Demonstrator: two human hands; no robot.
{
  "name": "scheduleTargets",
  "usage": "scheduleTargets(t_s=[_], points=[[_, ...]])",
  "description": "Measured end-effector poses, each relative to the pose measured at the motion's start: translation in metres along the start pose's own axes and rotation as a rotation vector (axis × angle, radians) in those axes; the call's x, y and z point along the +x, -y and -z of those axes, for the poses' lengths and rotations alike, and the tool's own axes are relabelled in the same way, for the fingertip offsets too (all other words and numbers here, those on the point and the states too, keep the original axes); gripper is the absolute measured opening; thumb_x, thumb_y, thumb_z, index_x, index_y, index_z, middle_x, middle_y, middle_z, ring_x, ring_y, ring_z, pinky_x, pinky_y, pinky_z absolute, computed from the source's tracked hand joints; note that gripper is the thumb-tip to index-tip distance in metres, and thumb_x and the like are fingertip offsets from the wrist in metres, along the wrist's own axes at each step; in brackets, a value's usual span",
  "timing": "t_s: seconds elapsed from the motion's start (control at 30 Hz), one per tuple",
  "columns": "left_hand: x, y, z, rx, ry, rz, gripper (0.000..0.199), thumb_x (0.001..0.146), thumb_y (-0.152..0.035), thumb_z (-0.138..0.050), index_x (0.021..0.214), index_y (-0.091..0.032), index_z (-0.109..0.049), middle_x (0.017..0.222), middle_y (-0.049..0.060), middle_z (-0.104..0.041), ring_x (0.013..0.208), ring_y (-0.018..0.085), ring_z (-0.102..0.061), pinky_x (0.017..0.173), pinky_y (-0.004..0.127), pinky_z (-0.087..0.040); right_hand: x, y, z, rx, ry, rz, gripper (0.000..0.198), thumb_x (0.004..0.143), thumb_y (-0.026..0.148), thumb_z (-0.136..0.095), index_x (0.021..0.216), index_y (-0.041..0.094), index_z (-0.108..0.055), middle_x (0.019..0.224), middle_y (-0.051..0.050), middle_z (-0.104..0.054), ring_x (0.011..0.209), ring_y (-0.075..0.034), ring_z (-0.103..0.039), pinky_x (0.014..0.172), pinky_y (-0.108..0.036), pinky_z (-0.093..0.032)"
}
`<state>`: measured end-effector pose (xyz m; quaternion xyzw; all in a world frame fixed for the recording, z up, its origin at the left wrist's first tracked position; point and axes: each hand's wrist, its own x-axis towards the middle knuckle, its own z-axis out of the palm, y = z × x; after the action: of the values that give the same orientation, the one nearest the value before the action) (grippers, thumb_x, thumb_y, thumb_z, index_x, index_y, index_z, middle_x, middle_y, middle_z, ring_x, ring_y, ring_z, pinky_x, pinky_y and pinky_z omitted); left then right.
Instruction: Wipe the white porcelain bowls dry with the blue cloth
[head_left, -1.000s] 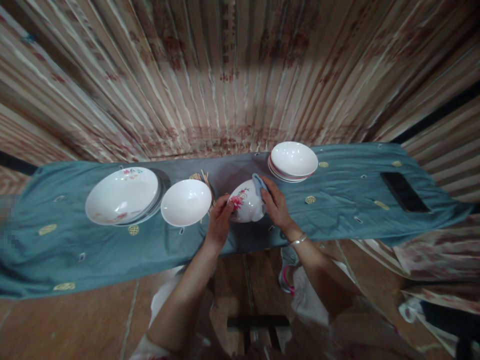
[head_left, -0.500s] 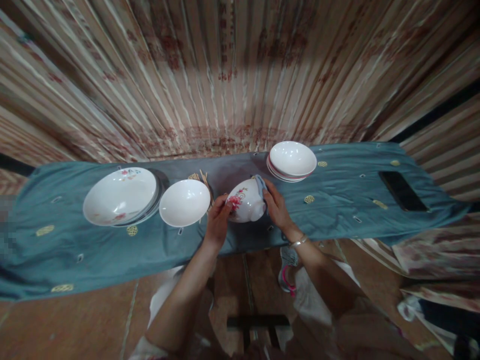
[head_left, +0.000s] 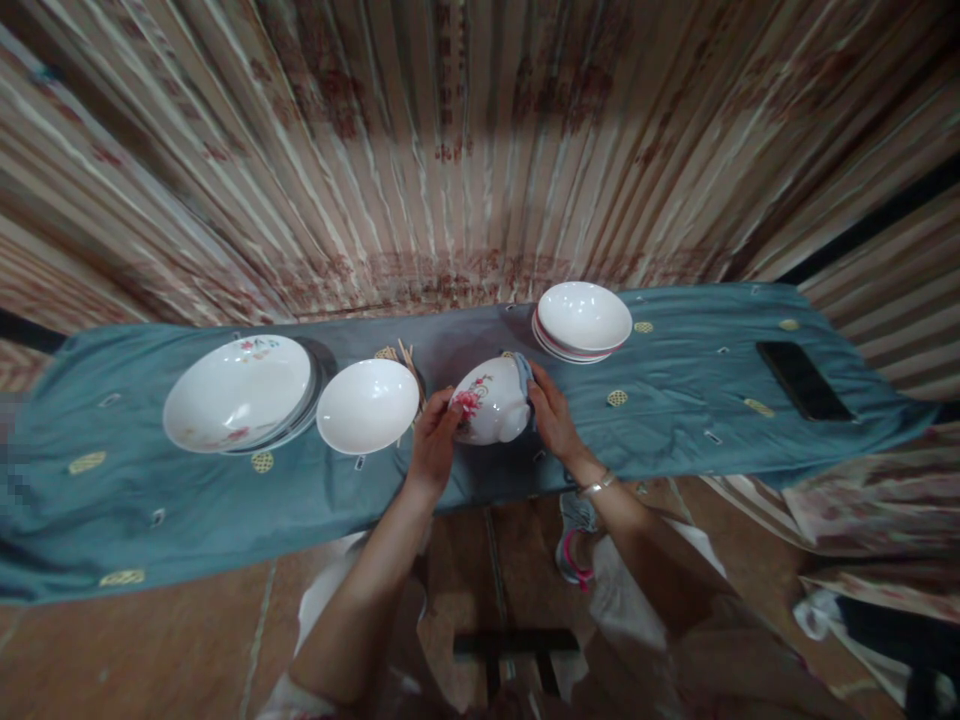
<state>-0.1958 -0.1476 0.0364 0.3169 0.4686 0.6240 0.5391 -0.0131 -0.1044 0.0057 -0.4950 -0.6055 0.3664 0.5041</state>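
A white bowl [head_left: 491, 405] with a red flower print is tipped on its side between my hands, its foot turned toward the right and front. My left hand [head_left: 435, 430] is closed on the bowl's left edge, thumb over the flower. In my right hand [head_left: 551, 405] is a light blue cloth [head_left: 523, 372], pressed against the bowl's right side. Close to my left hand stands a plain white bowl [head_left: 367, 405]. Some chopsticks [head_left: 409, 358] lie behind that bowl, partly hidden by it and by my left hand.
At the left is a stack of large floral plates [head_left: 240, 390]. Several stacked bowls [head_left: 585, 318] stand at the back, right of centre. A black phone [head_left: 802, 380] lies at the right on the teal tablecloth [head_left: 675, 420]. A pleated curtain [head_left: 480, 200] hangs behind the table.
Both hands stay on the bowl in nearly the same place. The cloth and right fingers have shifted very slightly; the rest of the scene moves only with a small tilt of the view.
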Motion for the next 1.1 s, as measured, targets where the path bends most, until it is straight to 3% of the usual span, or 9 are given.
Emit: scheduleTargets(t_s=[0.13, 0.87, 1.1], points=[[0.0001, -0.0002, 0.0007, 0.006, 0.001, -0.024, 0.027, 0.070, -0.041, -0.081, 0.086, -0.021, -0.075, 0.084, 0.000, -0.069, 0.081, 0.014, -0.058, 0.076, 0.025, -0.044, -0.0022, -0.0026, 0.0007, 0.004, 0.003, -0.007, 0.062, 0.096, 0.065, -0.042, 0.138, 0.023, -0.059, 0.140, -0.008, -0.064, 0.134, -0.024, -0.056, 0.121, -0.043, -0.036], [0.0031, 0.0066, 0.0066, 0.031, 0.004, -0.005, 0.029, 0.073, -0.044, -0.077, 0.092, -0.022, -0.075, 0.092, 0.003, -0.072, 0.088, 0.018, -0.060, 0.081, 0.028, -0.046, -0.0060, -0.0036, 0.0029, 0.014, 0.020, -0.070, 0.062, 0.094, 0.064, -0.044, 0.135, 0.021, -0.061, 0.133, -0.009, -0.068, 0.130, -0.026, -0.058, 0.119, -0.045, -0.037], [0.0005, 0.0002, 0.0032, 0.030, 0.004, 0.003, 0.022, 0.074, -0.040, -0.077, 0.084, -0.020, -0.076, 0.084, 0.001, -0.072, 0.084, 0.016, -0.060, 0.079, 0.026, -0.046, -0.0049, -0.0028, 0.0028, 0.006, 0.023, -0.075, 0.064, 0.094, 0.066, -0.044, 0.136, 0.021, -0.062, 0.133, -0.009, -0.069, 0.129, -0.026, -0.060, 0.119, -0.045, -0.038]])
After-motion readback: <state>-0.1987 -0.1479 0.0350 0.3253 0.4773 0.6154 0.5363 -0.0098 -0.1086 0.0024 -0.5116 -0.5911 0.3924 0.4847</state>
